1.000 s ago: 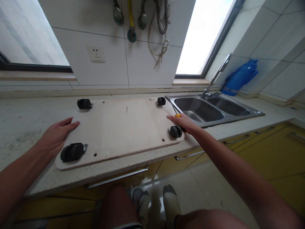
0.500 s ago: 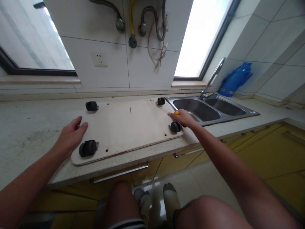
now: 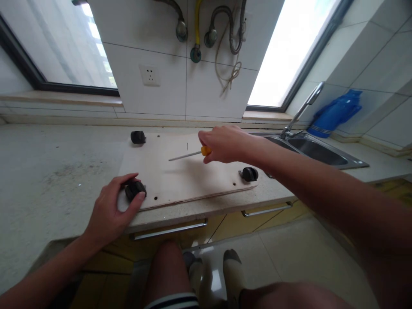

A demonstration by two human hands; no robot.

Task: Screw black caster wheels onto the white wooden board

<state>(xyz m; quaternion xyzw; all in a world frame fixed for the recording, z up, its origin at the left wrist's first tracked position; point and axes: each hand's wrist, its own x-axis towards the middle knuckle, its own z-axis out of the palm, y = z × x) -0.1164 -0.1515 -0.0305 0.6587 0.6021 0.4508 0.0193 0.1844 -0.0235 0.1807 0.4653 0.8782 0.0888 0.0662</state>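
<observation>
Head view of a speckled pale stone tabletop (image 3: 48,171) with a flat rectangular sheet of pale plywood (image 3: 193,176) lying on it, its near edge close to the tabletop's front lip. Small black caster wheels stand up from the board's corners: one at the near left (image 3: 135,189), one at the near right (image 3: 249,174) and one at the far left (image 3: 137,137); the far right corner is hidden behind the right arm.

The left hand (image 3: 111,210) rests at the board's near left corner, thumb and fingers curled round the near-left caster and touching it — a loose grasp rather than a clenched one.

The right hand (image 3: 222,143) is held above the middle of the board, closed on the orange handle of a slim screwdriver (image 3: 189,154). The bare metal shaft projects leftward from the fist, roughly level, with its tip over the board's centre; whether the tip touches the wood cannot be told.

Surroundings: a stainless steel double sink (image 3: 318,150) with a curved chrome tap (image 3: 302,109) is set into the tabletop to the right, just beside the board. A blue plastic jug (image 3: 336,112) stands in the corner behind the sink. On the white tiled wall above — a white socket (image 3: 149,75) and several hanging flexible hoses (image 3: 225,25).
</observation>
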